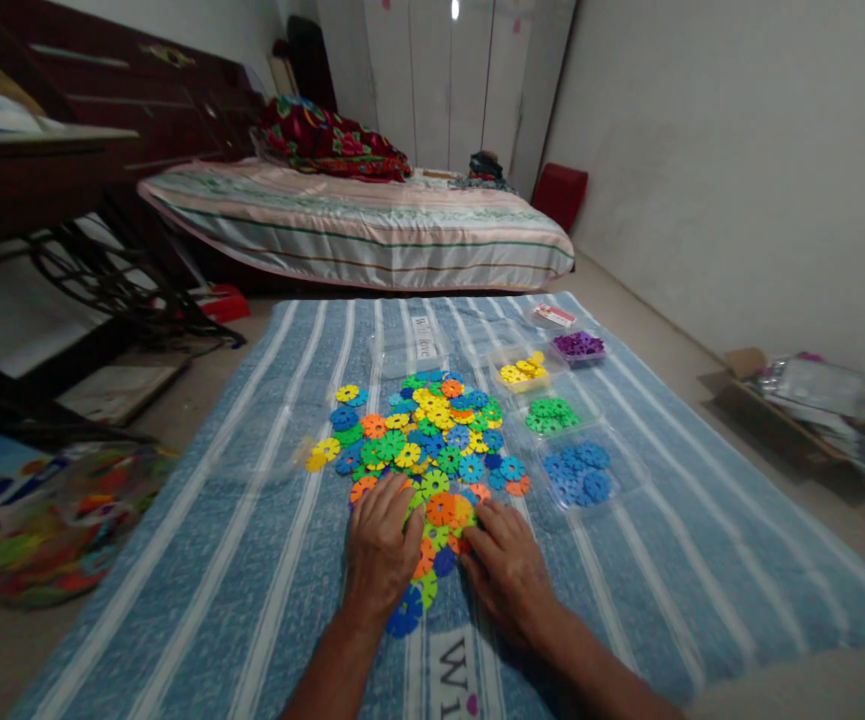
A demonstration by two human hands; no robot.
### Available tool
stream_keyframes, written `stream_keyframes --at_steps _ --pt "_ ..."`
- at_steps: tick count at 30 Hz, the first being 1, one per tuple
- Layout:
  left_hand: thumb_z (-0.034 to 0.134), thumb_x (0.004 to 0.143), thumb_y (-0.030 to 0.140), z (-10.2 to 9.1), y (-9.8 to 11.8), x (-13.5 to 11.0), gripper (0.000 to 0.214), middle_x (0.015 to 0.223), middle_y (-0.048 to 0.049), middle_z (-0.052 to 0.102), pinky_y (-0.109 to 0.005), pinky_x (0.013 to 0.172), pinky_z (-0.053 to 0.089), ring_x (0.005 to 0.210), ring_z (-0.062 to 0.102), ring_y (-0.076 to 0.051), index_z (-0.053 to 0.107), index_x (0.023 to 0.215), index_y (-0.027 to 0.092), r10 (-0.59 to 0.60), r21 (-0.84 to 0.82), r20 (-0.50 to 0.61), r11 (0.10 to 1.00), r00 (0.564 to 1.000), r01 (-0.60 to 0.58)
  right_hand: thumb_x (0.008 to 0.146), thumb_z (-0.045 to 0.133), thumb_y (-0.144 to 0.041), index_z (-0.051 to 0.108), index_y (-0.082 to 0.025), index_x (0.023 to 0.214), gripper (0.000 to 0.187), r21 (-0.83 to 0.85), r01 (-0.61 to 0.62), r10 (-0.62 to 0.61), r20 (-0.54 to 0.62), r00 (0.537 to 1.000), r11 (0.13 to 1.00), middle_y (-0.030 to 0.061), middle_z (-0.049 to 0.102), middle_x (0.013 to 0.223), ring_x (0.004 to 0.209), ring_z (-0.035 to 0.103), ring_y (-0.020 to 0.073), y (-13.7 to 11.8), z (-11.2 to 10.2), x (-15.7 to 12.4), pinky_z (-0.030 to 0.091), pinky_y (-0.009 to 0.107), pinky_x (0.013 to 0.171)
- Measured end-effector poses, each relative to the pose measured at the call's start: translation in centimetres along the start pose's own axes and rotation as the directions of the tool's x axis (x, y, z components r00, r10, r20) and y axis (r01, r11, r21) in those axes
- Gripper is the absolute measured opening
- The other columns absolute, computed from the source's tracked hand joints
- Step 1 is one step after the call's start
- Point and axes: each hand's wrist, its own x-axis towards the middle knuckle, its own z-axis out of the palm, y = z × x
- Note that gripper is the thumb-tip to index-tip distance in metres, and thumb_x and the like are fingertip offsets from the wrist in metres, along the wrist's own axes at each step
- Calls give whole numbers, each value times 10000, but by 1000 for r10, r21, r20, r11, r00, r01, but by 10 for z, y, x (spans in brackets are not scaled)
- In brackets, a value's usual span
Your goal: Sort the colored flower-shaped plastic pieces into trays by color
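A heap of flat plastic snowflake discs (424, 440) in blue, green, yellow and orange lies spread on a blue striped mat (252, 560). My left hand (381, 548) rests palm down on the near edge of the heap, fingers together and lying flat over the discs. My right hand (505, 566) lies beside it, fingers stretched toward an orange disc (443, 510). Neither hand has a disc lifted. Right of the heap stand clear trays, each with one colour: blue discs (578, 472), green discs (552, 414), yellow discs (523, 370) and purple discs (579, 345).
An empty clear tray (409, 352) sits behind the heap. A mattress with a striped sheet (357, 225) lies past the mat. A dark table frame (64, 290) and a bag of coloured pieces (49, 520) are at left. A cardboard box (807, 400) stands at right.
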Motion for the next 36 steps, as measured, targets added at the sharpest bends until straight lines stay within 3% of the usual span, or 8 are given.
stream_keyframes --at_steps 7,12,18,29,31,36 --pt "495 898 237 -5 -1 2 217 1082 -123 714 -420 966 522 1073 648 -238 680 980 158 -26 -100 -48 995 998 21 880 484 -111 617 -213 1085 264 105 83 -73 -97 993 991 115 656 1164 1146 589 241 -2 -13 -6 528 432 950" --pt "505 890 278 -14 -2 5 219 1058 -106 720 -394 975 519 1039 660 -218 686 937 164 -192 -184 -37 966 981 183 879 499 -105 635 -220 1062 256 42 -4 10 -151 989 999 114 671 1110 1101 613 252 20 -24 -22 550 451 907" --pt "555 839 367 -21 -5 9 235 1027 -75 731 -360 950 529 996 676 -211 701 866 185 -487 -300 -32 837 873 457 893 510 -133 649 -212 1019 204 36 -49 53 -101 993 998 111 668 1091 1084 613 249 29 -27 -33 533 458 929" --pt "594 748 389 -32 -24 21 282 1001 -61 737 -349 886 542 957 680 -222 712 883 172 -755 -426 -38 605 655 673 901 516 -196 651 -204 997 166 -52 -65 64 -24 998 997 117 648 1105 1081 590 267 22 -24 -25 520 452 910" --pt "593 735 377 -32 -29 26 273 969 -51 738 -347 873 536 912 680 -216 714 868 172 -768 -400 -38 598 639 695 906 512 -197 648 -191 998 165 -61 -74 74 -6 997 995 127 644 1105 1075 588 270 22 -23 -24 520 457 907" --pt "578 720 352 -20 -41 35 240 862 -33 727 -323 841 526 848 669 -207 708 811 173 -745 -334 -37 638 667 694 913 508 -189 648 -171 955 147 -73 -80 80 -6 997 994 147 635 1094 1065 584 275 23 -24 -19 525 476 901"
